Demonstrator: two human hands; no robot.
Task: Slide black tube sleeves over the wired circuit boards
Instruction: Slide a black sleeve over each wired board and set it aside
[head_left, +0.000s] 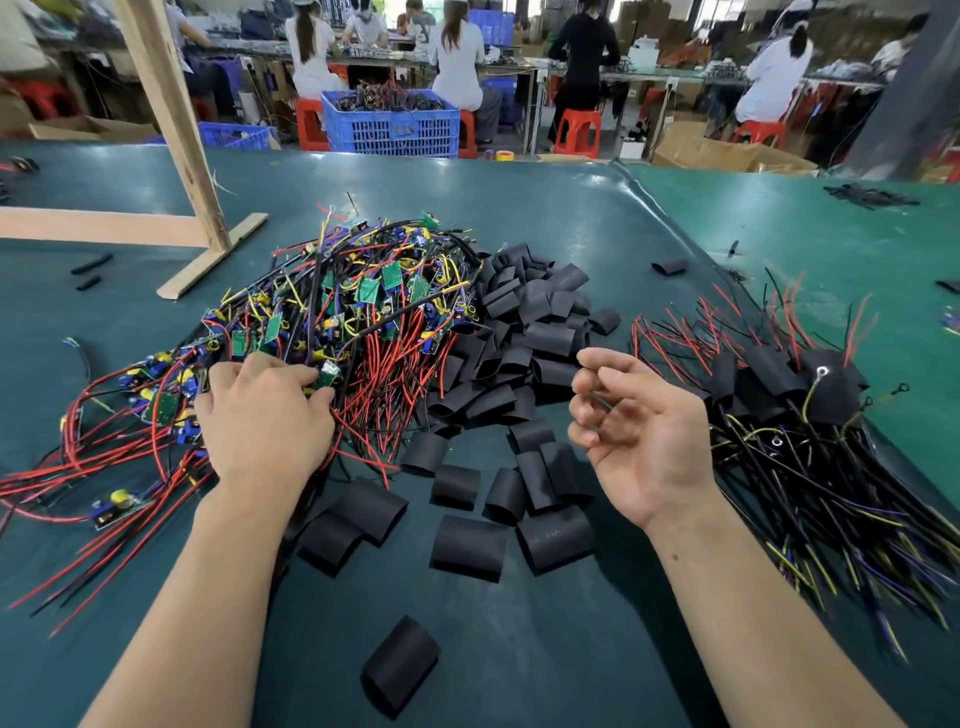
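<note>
item: sleeving station, step in hand: picking the next board.

left hand (265, 410): palm down on the near edge of the board pile (353, 306), fingers curled onto a green board (328, 375) at its fingertips; whether it is pinched or only touched, cannot tell. judgement: lift that one board straight up and shake its red and black leads free, since the wires are heavily tangled with neighbours.

right hand (639, 431): palm up, fingers loosely curled, apparently holding nothing; it hangs above the sleeves (530, 332). judgement: it should take one sleeve next, squeeze its flattened mouth open, and feed leads through first.

sleeves: heap at 12 o'clock of the right hand, strays trailing toward 6 o'clock; one lone sleeve (400, 662) nearest the person.

finished pile (779, 384): at 3 o'clock, boards already sleeved, wires fanned out.

others: green table (571, 218); wooden frame (176, 156) at 10 o'clock; blue crate (390, 124) and seated workers at 12 o'clock, well apart.

obstruction: tangled leads only.
</note>
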